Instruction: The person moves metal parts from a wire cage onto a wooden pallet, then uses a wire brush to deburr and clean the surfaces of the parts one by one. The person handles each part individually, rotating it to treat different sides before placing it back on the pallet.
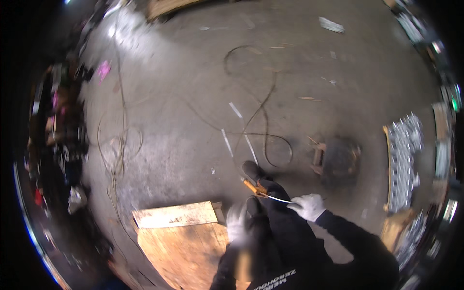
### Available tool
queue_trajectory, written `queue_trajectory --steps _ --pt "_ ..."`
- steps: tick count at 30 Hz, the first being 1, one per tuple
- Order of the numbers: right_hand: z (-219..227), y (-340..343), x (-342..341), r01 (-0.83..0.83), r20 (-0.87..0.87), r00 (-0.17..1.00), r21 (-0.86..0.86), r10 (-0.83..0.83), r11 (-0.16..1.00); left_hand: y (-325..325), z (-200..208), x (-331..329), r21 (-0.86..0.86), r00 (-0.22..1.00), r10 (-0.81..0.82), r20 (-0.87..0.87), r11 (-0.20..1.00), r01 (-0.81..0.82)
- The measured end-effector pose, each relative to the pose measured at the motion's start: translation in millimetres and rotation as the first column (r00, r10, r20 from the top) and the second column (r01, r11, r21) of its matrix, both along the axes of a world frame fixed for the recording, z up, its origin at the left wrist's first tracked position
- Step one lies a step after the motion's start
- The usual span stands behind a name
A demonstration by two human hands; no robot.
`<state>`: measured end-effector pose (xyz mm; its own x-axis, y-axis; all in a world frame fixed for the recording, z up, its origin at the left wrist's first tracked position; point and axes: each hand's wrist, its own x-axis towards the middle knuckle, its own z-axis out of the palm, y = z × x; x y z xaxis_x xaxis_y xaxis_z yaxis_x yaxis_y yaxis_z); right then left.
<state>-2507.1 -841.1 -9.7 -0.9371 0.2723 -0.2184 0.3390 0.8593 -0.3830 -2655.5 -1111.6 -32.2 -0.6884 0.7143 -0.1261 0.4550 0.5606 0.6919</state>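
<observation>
Gripping: our gloved right hand (308, 207), closed on one end of a thin white rod (279, 199).
Orange tool (250, 186): at the rod's other end, near our shoes (251, 169).
Left hand (236, 223): blurred beside the wooden board (175, 216); we cannot tell its grip.

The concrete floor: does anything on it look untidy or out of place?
Yes: a dark cable lies in loose, crossing loops, and a crumpled pink item farther left; both seem dropped, not stored.
</observation>
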Motion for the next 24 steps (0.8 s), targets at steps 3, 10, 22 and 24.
queue_trajectory --steps 3,10,22,24 --pt "108 2 95 0.015 -0.051 0.999 0.096 -0.01 0.995 16 41 7 0.037 0.889 -0.451 -0.083 0.89 0.455" --pt "263 -54 312 0.338 -0.311 0.913 0.212 -0.265 0.917 64 86 98 0.061 0.577 -0.817 -0.016 0.575 0.816" --pt "113 -233 605 0.272 -0.194 -0.883 -0.954 -0.427 -0.129 155 123 590 0.164 0.038 -0.994 0.1 0.054 0.985" --pt "151 -238 665 0.357 -0.151 -0.83 -0.883 -0.538 -0.304 136 110 690 0.374 -0.205 -0.915 0.346 -0.065 0.925"
